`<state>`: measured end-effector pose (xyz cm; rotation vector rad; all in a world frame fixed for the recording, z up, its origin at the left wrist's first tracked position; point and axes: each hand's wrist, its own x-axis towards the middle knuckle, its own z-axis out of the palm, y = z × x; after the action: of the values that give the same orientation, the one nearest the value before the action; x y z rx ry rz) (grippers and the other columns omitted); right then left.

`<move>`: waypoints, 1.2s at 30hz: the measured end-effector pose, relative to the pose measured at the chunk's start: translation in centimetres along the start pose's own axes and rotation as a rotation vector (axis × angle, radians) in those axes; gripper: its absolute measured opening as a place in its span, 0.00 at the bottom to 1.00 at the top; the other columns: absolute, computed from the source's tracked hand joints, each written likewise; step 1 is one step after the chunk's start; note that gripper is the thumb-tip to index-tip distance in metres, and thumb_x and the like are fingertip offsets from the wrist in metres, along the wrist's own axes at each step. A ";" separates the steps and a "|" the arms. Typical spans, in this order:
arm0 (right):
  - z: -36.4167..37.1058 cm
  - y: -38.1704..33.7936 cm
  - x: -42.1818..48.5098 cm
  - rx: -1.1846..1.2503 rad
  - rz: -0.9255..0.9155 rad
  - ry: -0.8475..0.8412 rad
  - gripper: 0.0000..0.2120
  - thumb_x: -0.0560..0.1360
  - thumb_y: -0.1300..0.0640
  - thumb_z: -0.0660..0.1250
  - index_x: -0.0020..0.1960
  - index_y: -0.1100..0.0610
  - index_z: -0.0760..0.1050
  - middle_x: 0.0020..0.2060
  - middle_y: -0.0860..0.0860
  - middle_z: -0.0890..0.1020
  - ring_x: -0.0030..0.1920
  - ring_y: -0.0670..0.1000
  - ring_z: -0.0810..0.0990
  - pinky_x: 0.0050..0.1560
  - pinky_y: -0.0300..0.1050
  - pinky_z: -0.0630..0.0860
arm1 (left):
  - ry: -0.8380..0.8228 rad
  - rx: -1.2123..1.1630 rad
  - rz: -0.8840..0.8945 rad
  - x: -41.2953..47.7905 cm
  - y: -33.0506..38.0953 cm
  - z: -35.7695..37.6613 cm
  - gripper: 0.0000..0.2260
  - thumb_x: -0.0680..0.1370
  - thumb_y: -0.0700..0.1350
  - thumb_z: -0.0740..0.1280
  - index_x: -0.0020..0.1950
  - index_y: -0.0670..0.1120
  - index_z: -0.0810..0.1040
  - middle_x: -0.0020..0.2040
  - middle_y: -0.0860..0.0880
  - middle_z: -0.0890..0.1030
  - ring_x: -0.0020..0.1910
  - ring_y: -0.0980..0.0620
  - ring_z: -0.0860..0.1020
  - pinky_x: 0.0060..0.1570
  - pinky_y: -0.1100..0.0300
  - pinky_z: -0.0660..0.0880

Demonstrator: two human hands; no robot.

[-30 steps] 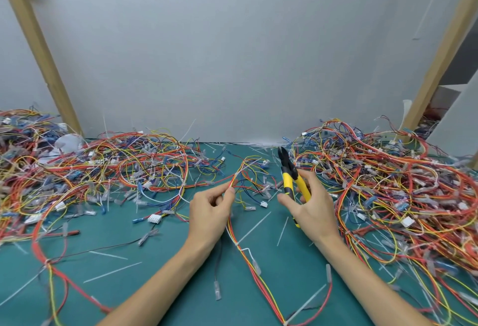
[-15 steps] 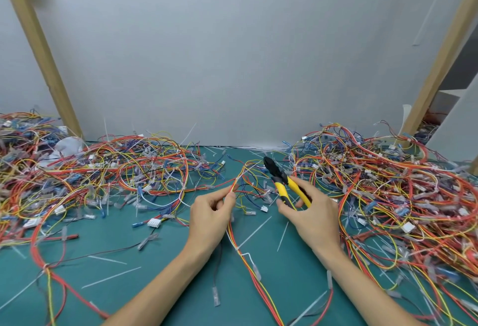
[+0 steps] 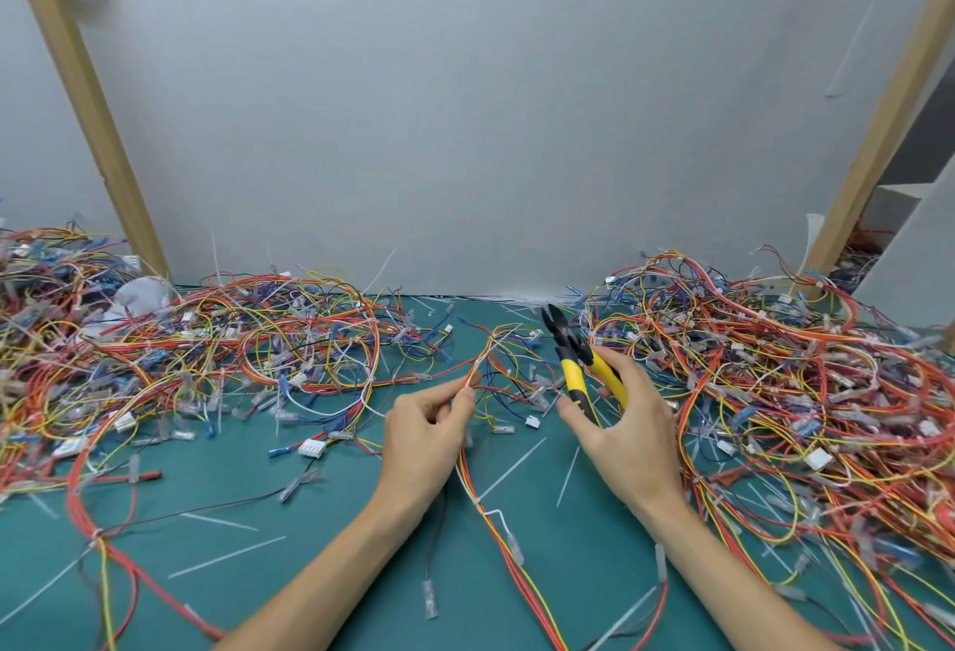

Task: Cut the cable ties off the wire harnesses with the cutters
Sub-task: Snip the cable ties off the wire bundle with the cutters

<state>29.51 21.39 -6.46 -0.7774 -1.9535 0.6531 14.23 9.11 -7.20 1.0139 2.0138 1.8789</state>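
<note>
My left hand (image 3: 424,431) pinches a red, orange and yellow wire harness (image 3: 504,544) between thumb and fingertips at the middle of the green mat (image 3: 320,593). The harness runs from that pinch back toward a loose loop of wires and forward toward the near edge. A white cable tie (image 3: 474,499) wraps it just below my left hand. My right hand (image 3: 628,436) grips the yellow-handled cutters (image 3: 581,366). Their black jaws point up and to the left, a short way right of the harness and not touching it.
A big tangle of coloured harnesses (image 3: 181,356) covers the left of the mat, another pile (image 3: 806,392) the right. Cut white tie strips (image 3: 509,467) and loose connectors (image 3: 311,448) lie scattered between. A grey wall and two slanted wooden posts (image 3: 93,113) stand behind.
The cutters' jaws swung left toward the harness half a second ago, then tipped back upright and to the right. My left hand kept its pinch and barely shifted.
</note>
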 end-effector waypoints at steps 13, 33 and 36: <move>-0.1 -0.1 0.0 -0.059 -0.017 -0.119 0.26 0.68 0.56 0.77 0.64 0.52 0.73 0.54 0.45 0.75 0.56 0.45 0.73 0.54 0.28 0.63 | -0.013 -0.011 -0.010 0.0 0.1 0.0 0.14 0.78 0.45 0.67 0.36 0.61 0.82 0.27 0.51 0.64 0.28 0.56 0.60 0.30 0.62 0.57; 0.4 -1.3 -1.0 -0.472 -0.243 -0.204 0.29 0.61 0.41 0.64 0.60 0.51 0.72 0.51 0.46 0.75 0.52 0.51 0.73 0.53 0.47 0.70 | 0.033 0.059 0.033 -0.2 0.2 -0.1 0.11 0.78 0.45 0.67 0.37 0.56 0.81 0.24 0.54 0.60 0.26 0.56 0.57 0.27 0.64 0.55; 0.4 -1.5 -1.0 -0.479 -0.242 -0.203 0.29 0.61 0.41 0.63 0.59 0.51 0.73 0.50 0.46 0.75 0.51 0.51 0.73 0.52 0.47 0.70 | 0.076 0.186 0.120 -0.4 0.2 -0.1 0.10 0.77 0.45 0.68 0.37 0.55 0.83 0.24 0.53 0.57 0.26 0.55 0.57 0.26 0.63 0.55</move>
<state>29.15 19.65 -6.17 -0.7594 -2.3858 0.1164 14.49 8.77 -7.06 1.1495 2.2533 1.8406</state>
